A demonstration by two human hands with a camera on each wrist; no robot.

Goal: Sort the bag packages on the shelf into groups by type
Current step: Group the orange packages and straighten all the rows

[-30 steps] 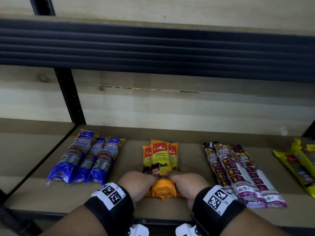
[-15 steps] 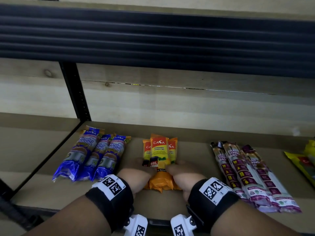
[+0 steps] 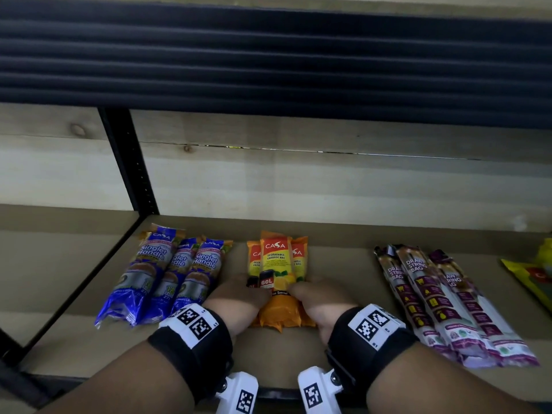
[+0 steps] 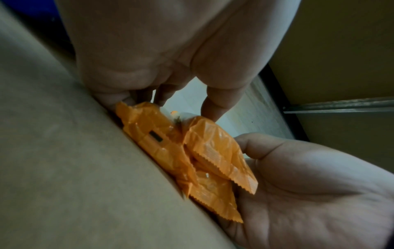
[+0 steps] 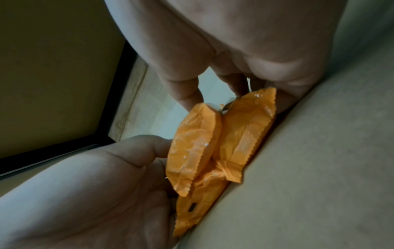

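1. Orange packages (image 3: pixel 279 282): 3 packs marked "CASA", the top one reading "DEGRADABLE GARBAGE BAG", "60L" and "Scented"; they lie at the middle of the shelf (image 3: pixel 337 258), near its front edge, 1 stacked on 2.
2. Left hand (image 3: pixel 236 300): presses the left side of the orange stack, fingers bent against the packs; thumb on the top pack in the left wrist view.
3. Right hand (image 3: pixel 324 303): presses the right side of the same stack, fingers likewise bent round its edge.
4. Blue packages (image 3: pixel 167 273): 3 packs marked "CASA Singlet Handle", side by side at the left, just beside the left hand.
5. Purple packages (image 3: pixel 442 300): 3 long packs marked "DRAW STRING BAG", at the right, their near ends close to the front edge.
6. Yellow package (image 3: pixel 534 279): at the far right, cut by the frame; writing unreadable.
7. Bare shelf board shows between the orange and purple groups and behind all groups up to the back wall.
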